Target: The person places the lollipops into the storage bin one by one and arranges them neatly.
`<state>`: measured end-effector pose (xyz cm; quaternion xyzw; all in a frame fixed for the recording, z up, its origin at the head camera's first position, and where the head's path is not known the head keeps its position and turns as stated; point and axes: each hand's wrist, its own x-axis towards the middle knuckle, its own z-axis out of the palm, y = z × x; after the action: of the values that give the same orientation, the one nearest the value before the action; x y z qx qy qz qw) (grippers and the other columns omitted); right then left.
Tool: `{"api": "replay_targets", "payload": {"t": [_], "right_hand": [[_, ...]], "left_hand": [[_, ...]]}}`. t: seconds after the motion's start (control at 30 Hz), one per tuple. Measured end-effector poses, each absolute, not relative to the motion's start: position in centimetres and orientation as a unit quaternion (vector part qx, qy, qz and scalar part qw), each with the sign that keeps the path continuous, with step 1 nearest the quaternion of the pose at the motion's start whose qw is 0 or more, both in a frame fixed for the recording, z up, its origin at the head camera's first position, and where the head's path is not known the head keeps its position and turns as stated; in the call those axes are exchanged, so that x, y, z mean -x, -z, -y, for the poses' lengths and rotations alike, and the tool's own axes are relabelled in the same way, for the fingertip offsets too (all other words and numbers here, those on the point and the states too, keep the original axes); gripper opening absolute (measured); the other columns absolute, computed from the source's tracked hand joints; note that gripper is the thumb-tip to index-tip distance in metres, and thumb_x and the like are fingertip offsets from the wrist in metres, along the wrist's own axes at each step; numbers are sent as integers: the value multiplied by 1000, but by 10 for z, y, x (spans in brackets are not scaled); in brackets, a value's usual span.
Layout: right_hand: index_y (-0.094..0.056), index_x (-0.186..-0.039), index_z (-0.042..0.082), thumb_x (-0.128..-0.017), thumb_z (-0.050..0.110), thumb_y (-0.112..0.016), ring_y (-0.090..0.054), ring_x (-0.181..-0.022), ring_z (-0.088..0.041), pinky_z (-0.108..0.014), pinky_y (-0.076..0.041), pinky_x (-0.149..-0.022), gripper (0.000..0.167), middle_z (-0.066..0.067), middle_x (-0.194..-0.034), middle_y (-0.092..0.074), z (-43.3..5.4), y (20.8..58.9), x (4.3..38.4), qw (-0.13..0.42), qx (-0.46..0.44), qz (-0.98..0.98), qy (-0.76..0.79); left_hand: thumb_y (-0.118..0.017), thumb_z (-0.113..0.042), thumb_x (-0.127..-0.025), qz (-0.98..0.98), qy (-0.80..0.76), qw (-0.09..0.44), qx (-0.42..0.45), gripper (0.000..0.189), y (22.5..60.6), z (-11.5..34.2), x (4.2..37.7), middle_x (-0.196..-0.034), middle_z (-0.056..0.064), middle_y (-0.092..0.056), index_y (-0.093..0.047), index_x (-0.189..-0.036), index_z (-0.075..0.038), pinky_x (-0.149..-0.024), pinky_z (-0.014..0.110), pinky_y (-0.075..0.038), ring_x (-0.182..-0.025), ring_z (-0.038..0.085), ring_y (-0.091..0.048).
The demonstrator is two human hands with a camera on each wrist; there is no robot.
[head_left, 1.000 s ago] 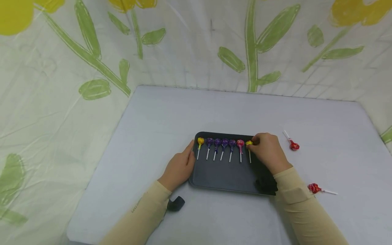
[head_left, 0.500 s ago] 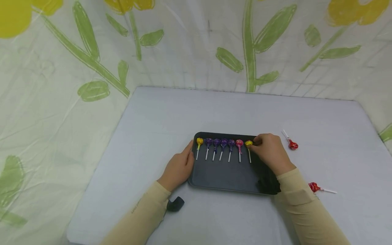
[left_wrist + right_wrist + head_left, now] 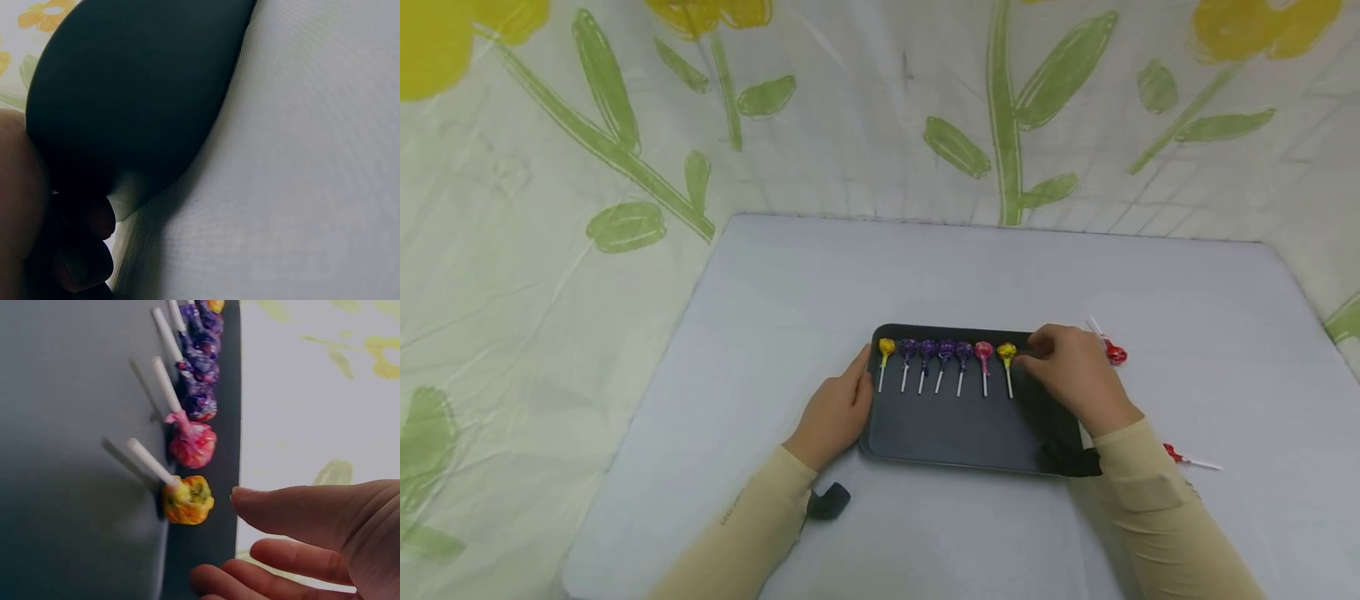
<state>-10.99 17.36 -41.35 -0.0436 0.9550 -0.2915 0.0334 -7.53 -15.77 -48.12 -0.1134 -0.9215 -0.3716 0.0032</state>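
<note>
My left hand [image 3: 831, 417] grips the left edge of a dark baking tray [image 3: 947, 429]; in the left wrist view its curled fingers [image 3: 87, 262] sit at the tray's edge. Across the tray's far side runs a row of wrapped lollipops, sticks toward me. A yellow lollipop [image 3: 887, 347] is leftmost, followed by several purple lollipops [image 3: 946, 352], a pink lollipop [image 3: 984, 351] and another yellow lollipop [image 3: 1007, 353]. Beside that last one my right hand [image 3: 1078, 367] hovers, thumb and fingers spread apart. A small gap separates the thumb [image 3: 275, 509] from the yellow lollipop [image 3: 190, 500].
To the right of the tray, a red lollipop [image 3: 1116, 353] lies on the white table [image 3: 820, 275], partly behind the right hand. Another red lollipop [image 3: 1174, 454] pokes out from behind the right sleeve. A black curved object [image 3: 830, 501] shows by the left sleeve.
My right hand has let go of the right-hand yellow lollipop and drawn slightly right, so its whole head now shows. The left hand keeps its grip on the tray.
</note>
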Motion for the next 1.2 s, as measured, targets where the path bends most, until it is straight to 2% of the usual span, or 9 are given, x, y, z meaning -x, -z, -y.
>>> {"api": "replay_targets", "payload": {"t": [0.57,0.77,1.2], "right_hand": [[-74,-121,1,-96,32,-76,-70,-98,-35,-53,-53,-80,40,-17,-112,-75,-184,394,96,28,37,-965,259],[-74,-120,2,-96,32,-75,-72,-93,-31,-48,-54,-74,38,-15,-112,-76,-191,393,89,30,35,-966,255],[-73,-123,2,-96,37,-75,-73,-95,-33,-47,-54,-72,45,-21,-116,-74,-206,395,76,34,26,-968,247]], "left_hand": [[-43,-17,-111,922,371,-2,115,53,484,159,76,-55,-7,-39,-40,-160,-1,-46,28,-29,-46,8,-32],[-43,-18,-110,922,369,2,113,53,483,158,76,-55,-8,-38,-40,-161,-1,-45,29,-29,-45,8,-31],[-44,-17,-110,922,372,2,111,52,482,158,75,-55,-7,-38,-41,-160,-1,-47,29,-29,-47,8,-30]]}}
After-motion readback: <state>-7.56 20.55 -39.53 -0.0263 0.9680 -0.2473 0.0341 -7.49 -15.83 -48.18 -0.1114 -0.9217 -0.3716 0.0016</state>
